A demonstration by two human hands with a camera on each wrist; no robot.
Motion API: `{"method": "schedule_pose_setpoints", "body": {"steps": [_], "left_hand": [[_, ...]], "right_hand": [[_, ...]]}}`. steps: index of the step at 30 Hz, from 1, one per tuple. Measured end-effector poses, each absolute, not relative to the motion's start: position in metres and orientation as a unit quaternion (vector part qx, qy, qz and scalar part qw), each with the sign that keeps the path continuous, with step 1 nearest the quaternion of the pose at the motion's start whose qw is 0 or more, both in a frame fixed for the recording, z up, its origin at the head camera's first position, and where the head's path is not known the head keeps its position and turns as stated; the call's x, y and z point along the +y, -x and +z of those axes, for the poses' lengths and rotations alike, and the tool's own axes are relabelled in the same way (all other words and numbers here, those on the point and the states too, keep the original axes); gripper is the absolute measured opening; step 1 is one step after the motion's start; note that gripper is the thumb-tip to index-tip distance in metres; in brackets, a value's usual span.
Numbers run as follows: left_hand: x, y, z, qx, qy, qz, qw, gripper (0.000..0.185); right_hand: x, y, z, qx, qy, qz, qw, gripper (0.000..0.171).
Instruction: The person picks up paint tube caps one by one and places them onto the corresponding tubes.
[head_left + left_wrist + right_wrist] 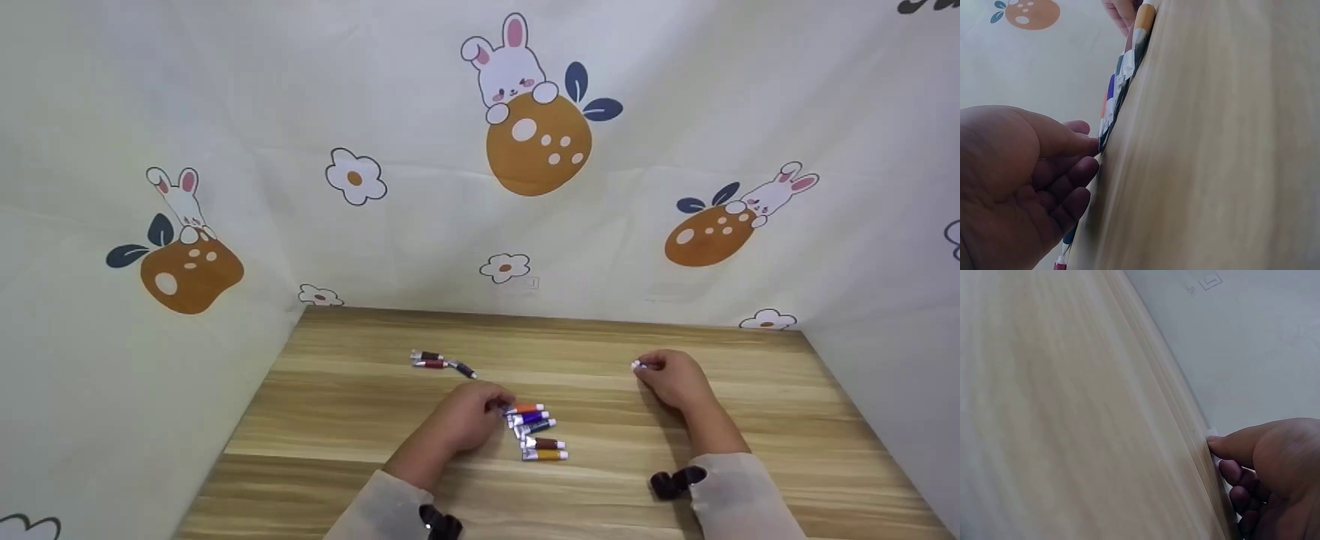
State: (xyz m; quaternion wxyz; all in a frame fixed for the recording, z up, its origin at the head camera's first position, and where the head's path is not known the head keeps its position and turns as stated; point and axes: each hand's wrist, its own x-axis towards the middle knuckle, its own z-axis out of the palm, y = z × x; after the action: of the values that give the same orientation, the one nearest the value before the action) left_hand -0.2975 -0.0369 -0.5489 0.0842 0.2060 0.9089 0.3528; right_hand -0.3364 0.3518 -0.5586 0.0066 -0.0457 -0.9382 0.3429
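My left hand [472,415] pinches at the crimped silver end of an orange paint tube [527,409], thumb and fingertips together at the tube's left end. Directly below it lie a purple paint tube [532,417], a dark blue-green one [538,427], a brown one [546,444] and a yellow one [549,455], white caps to the right. In the left wrist view the thumb meets the silver ends at table level. Farther right, my right hand [675,379] pinches a small white-capped tube [637,365] close over the table; most of it is hidden by the fingers.
Behind the left hand lie a dark brown tube [429,355], a red tube [430,364] and a dark blue tube [464,370]. The wood-grain table [337,420] meets a printed cloth [420,240] at its back and sides.
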Motion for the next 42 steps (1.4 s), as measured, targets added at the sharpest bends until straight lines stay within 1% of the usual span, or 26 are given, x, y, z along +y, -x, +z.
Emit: {"method": "schedule_pose_setpoints", "body": {"steps": [3, 10, 13, 18, 21, 26, 31, 36, 42], "left_hand": [[-0.039, 0.299, -0.549, 0.908, -0.203, 0.357, 0.082, 0.028], [-0.044, 0.304, -0.547, 0.902, -0.169, 0.385, 0.098, 0.032], [-0.049, 0.308, -0.547, 0.905, -0.168, 0.382, 0.079, 0.035], [-0.055, 0.312, -0.550, 0.921, -0.164, 0.353, 0.022, 0.040], [-0.058, 0.315, -0.552, 0.928, -0.155, 0.339, 0.004, 0.041], [-0.061, 0.319, -0.554, 0.934, -0.137, 0.330, 0.010, 0.042], [-0.064, 0.320, -0.553, 0.936, -0.133, 0.327, 0.011, 0.041], [-0.069, 0.322, -0.554, 0.930, -0.130, 0.342, 0.006, 0.036], [-0.073, 0.325, -0.553, 0.929, -0.106, 0.353, 0.016, 0.033]], "right_hand": [[0.352, 0.337, -0.559, -0.938, 0.050, 0.342, 0.009, 0.027], [0.356, 0.337, -0.557, -0.938, 0.057, 0.342, 0.015, 0.027], [0.358, 0.336, -0.556, -0.935, 0.061, 0.348, 0.012, 0.028], [0.359, 0.336, -0.554, -0.929, 0.076, 0.363, 0.003, 0.029], [0.360, 0.336, -0.553, -0.921, 0.086, 0.380, -0.002, 0.031], [0.359, 0.336, -0.551, -0.906, 0.105, 0.410, -0.011, 0.033], [0.356, 0.336, -0.545, -0.904, 0.107, 0.414, 0.003, 0.034], [0.350, 0.334, -0.535, -0.900, 0.111, 0.421, 0.008, 0.038], [0.340, 0.330, -0.521, -0.891, 0.112, 0.441, 0.005, 0.040]]}}
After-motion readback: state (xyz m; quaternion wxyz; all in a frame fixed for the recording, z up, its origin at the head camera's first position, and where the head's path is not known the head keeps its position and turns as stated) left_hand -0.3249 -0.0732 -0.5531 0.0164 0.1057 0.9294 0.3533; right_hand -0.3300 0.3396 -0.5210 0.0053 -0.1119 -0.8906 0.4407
